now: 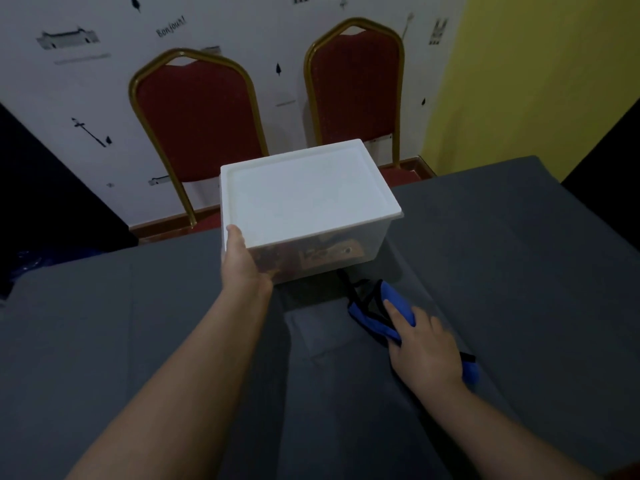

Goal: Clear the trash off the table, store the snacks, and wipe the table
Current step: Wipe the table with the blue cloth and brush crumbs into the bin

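The left hand (244, 263) held the near left corner of the box (304, 209), thumb up on the lid (301, 192) edge and the fingers hidden under the base, so this grip was grasping the box. The box seemed lifted, tilted a little, above the far edge of the bench (502, 271), with its shadow below it. Snacks (332, 252) showed dimly through the clear wall.

The right hand (427, 344) lay on the blue cloth (377, 313), near the middle of the bench. Its fingers were mostly straight and pressing down; this grip was released, not clenched.

The bench had wide free room on the left side and the right side. Behind the far edge stood two red chairs (197, 123).
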Available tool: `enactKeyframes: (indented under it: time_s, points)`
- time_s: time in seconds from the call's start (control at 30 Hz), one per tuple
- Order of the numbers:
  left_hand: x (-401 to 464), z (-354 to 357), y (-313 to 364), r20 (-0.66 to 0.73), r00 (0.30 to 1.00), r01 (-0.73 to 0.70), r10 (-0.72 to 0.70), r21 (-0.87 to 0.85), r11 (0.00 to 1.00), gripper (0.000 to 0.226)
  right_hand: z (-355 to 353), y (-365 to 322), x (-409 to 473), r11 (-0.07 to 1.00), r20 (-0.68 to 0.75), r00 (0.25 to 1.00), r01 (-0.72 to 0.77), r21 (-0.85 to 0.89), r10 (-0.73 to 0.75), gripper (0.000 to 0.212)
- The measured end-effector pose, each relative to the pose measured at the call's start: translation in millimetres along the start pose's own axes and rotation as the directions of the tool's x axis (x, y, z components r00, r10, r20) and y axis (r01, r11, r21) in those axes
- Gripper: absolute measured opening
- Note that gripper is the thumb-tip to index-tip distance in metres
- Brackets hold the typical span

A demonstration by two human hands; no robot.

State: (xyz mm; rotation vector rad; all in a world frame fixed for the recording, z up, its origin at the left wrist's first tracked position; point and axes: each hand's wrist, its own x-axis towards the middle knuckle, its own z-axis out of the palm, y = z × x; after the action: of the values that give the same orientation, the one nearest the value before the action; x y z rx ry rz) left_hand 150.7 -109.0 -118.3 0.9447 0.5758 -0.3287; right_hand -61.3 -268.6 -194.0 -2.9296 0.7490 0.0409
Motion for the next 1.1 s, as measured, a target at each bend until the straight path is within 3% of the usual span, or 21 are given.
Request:
enactKeyframes:
  time_s: [0.2, 0.4, 0.47, 0.6, 0.73, 0.8, 0.9, 1.1]
  points:
    - [0, -2, 0, 0.020, 1.000, 0.023, -0.024, 0.013, 1.000, 0.056, 4, -2, 1, 0.999, -0.048, 0.999, 0.023, 0.025, -0.022, 0.073]
    - [0, -4, -2, 0.028, 0.999, 0.017, -0.017, 0.021, 1.000, 0.079, -5, -8, -3, 0.999, -0.002, 0.999, -0.047, 0.021, 0.047, 0.065]
    - [2, -12, -1, 0.030, 0.999, -0.019, 0.017, 0.075, 0.997, 0.085, -5, -12, -3, 0.998, 0.002, 0.998, -0.057, 0.006, 0.057, 0.065]
    - [-6, -41, 7, 0.056, 0.984, -0.179, 0.170, 0.356, 0.917, 0.069, -6, -27, -4, 0.993, 0.044, 0.992, -0.114, -0.008, 0.114, 0.064]
    - [5, -119, 30, 0.153, 0.910, -0.388, 0.385, 0.641, 0.663, 0.054, -6, -59, -7, 0.989, 0.067, 0.986, -0.151, 0.007, 0.150, 0.065]
    - [20, -169, 51, 0.219, 0.867, -0.426, 0.448, 0.792, 0.437, 0.055, -4, -91, -13, 0.990, 0.065, 0.988, -0.138, 0.007, 0.137, 0.065]
    - [32, -234, 85, 0.255, 0.828, -0.368, 0.500, 0.919, 0.141, 0.048, 6, -158, -26, 0.998, 0.039, 0.998, -0.057, 0.002, 0.057, 0.065]
    - [41, -329, 149, 0.327, 0.858, -0.254, 0.397, 0.940, -0.226, 0.054, 33, -314, -59, 0.970, 0.100, 0.965, 0.242, 0.033, -0.244, 0.069]
